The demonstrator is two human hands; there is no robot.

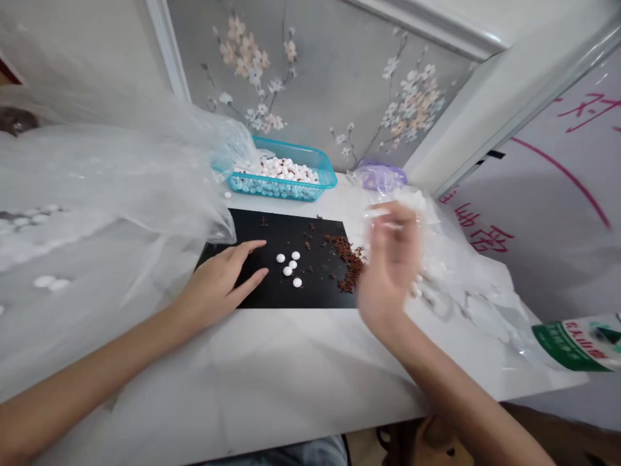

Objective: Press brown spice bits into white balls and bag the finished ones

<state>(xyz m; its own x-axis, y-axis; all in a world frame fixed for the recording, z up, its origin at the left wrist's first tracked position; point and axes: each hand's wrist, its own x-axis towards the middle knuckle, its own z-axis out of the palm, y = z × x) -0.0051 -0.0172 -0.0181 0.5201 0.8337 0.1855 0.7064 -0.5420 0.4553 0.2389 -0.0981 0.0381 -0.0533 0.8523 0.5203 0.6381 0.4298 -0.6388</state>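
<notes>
My left hand (222,279) lies at the left side of a black mat (281,294), its thumb and fingers apart and nothing in them. Just right of its fingertips is a small group of white round pieces (292,265). A pile of small reddish-brown bits (350,265) covers the mat's right edge. Beside that pile is my right hand (392,268), smeared by motion; its fingers are too blurred to show whether they hold anything. It overlaps a clear plastic bag (456,278) in view.
Behind the mat stands a blue basket (330,178) of white pieces with a few brown bits. Large clear plastic sheeting (121,168) spreads over the left side, with white pieces under or in it. A purple item (388,175) sits at the back, a green-labelled bottle (575,343) at right.
</notes>
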